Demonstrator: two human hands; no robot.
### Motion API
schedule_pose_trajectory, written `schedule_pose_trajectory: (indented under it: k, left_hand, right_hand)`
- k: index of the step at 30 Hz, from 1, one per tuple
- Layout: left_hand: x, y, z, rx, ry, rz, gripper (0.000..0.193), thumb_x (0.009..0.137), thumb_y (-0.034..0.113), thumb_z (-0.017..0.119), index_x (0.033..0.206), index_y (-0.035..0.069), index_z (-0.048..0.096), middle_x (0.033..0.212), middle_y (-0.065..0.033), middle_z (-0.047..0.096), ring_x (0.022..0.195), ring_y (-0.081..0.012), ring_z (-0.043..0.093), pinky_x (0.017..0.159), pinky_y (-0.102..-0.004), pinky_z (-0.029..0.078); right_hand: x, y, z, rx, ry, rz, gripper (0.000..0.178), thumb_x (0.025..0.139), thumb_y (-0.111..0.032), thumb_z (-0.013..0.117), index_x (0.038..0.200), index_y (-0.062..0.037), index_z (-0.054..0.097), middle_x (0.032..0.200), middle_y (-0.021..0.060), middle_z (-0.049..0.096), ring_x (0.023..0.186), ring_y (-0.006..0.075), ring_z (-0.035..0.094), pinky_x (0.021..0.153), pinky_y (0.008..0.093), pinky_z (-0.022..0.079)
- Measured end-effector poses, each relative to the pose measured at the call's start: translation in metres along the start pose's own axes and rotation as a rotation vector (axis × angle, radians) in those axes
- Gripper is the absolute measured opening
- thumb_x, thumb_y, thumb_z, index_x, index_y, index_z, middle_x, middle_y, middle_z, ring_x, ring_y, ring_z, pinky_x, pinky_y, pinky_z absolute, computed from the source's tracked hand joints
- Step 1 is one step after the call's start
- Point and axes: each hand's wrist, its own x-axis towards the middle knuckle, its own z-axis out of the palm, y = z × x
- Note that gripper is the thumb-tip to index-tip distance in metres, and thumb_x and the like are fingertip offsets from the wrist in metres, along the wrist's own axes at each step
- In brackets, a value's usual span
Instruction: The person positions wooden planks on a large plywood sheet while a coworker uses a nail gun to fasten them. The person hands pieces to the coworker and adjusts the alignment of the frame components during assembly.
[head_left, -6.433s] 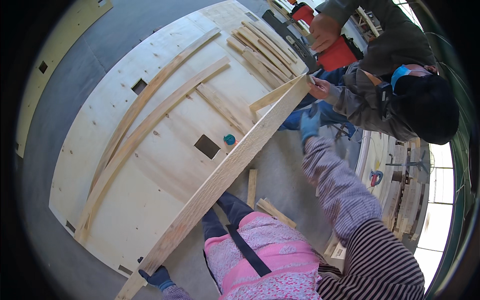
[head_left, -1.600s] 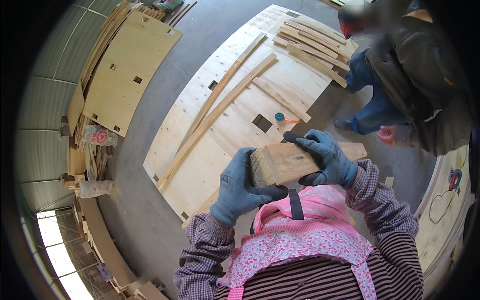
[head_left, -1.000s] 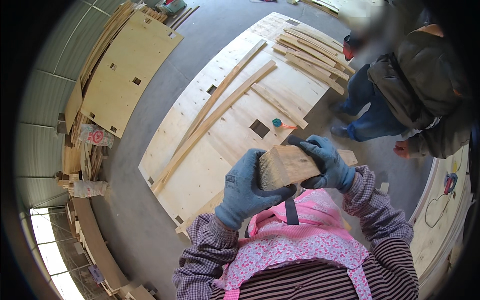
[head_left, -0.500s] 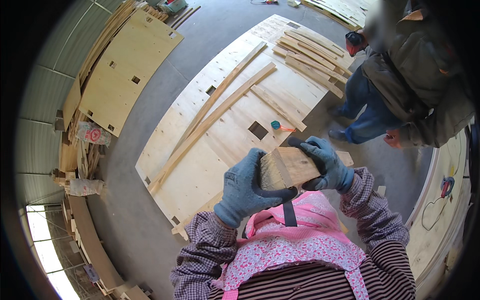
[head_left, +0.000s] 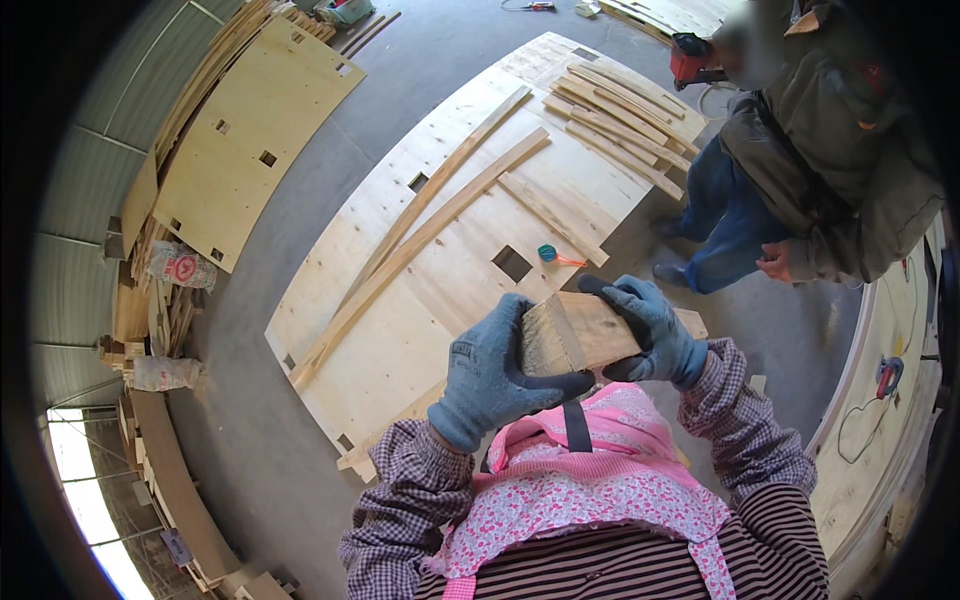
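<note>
Between my gloved hands is a thick wooden block (head_left: 585, 332), held up in front of my chest above the plywood. My left hand (head_left: 500, 365), in a blue-grey glove, wraps the block's rough left end, thumb along the lower edge. On the right end my right hand (head_left: 648, 328) closes over the top and side. Beyond the block lies a large plywood sheet (head_left: 450, 275) with square cut-outs. Two long wooden strips (head_left: 430, 245) lie across it, and a shorter strip (head_left: 553, 217) rests beside them. A small teal and orange tool (head_left: 548, 254) sits near one cut-out.
A stack of wooden slats (head_left: 620, 120) covers the sheet's far right corner. Right of it stands a person (head_left: 800, 190) holding a red power tool (head_left: 690, 60). Plywood panels (head_left: 260, 140) and scrap wood line the left wall. A corded tool (head_left: 888, 375) lies on a right-hand board.
The person at right has shifted slightly, and the red tool has moved left and up. My hands keep the same grip on the block.
</note>
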Motion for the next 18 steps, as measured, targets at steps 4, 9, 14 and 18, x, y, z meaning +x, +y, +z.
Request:
schedule_pose_trajectory:
  k: [4,9,14,18]
  left_hand:
    - [0.0021,0.0034,-0.0056,0.028,-0.071,-0.049,0.061,0.055,0.028,0.083,0.098,0.002,0.050,0.081,-0.0132,0.060,0.073,-0.0172,0.060,0.067,-0.0298,0.048]
    - [0.0036,0.0015,-0.0068,0.018,-0.067,-0.033,0.060,0.055,0.028,0.084,0.098,0.002,0.050,0.080,-0.0132,0.059,0.073,-0.0169,0.060,0.067,-0.0297,0.048]
    - [0.0057,-0.0023,-0.0063,0.014,-0.069,-0.026,0.059,0.056,0.028,0.083,0.098,0.002,0.050,0.080,-0.0131,0.059,0.073,-0.0166,0.060,0.067,-0.0298,0.048]
    - [0.0074,-0.0045,-0.0057,0.016,-0.066,-0.030,0.059,0.057,0.029,0.083,0.098,0.002,0.050,0.081,-0.0134,0.060,0.074,-0.0171,0.061,0.067,-0.0303,0.049]
  right_hand:
    - [0.0012,-0.0006,-0.0003,0.005,0.006,0.020,0.090,0.054,-0.040,0.076,0.133,-0.0099,0.046,0.088,0.0099,0.052,0.084,0.0271,0.049,0.080,0.0363,0.037]
    - [0.0029,0.0020,0.0000,0.024,-0.006,0.027,0.090,0.054,-0.041,0.077,0.133,-0.0105,0.046,0.090,0.0097,0.052,0.086,0.0271,0.049,0.082,0.0365,0.036]
    - [0.0025,0.0048,-0.0003,-0.010,0.007,0.009,0.090,0.054,-0.041,0.077,0.132,-0.0105,0.046,0.090,0.0100,0.053,0.087,0.0274,0.049,0.082,0.0364,0.036]
    - [0.0056,0.0025,-0.0021,-0.009,0.002,0.013,0.089,0.054,-0.041,0.077,0.131,-0.0083,0.046,0.093,0.0109,0.054,0.087,0.0280,0.051,0.081,0.0368,0.037]
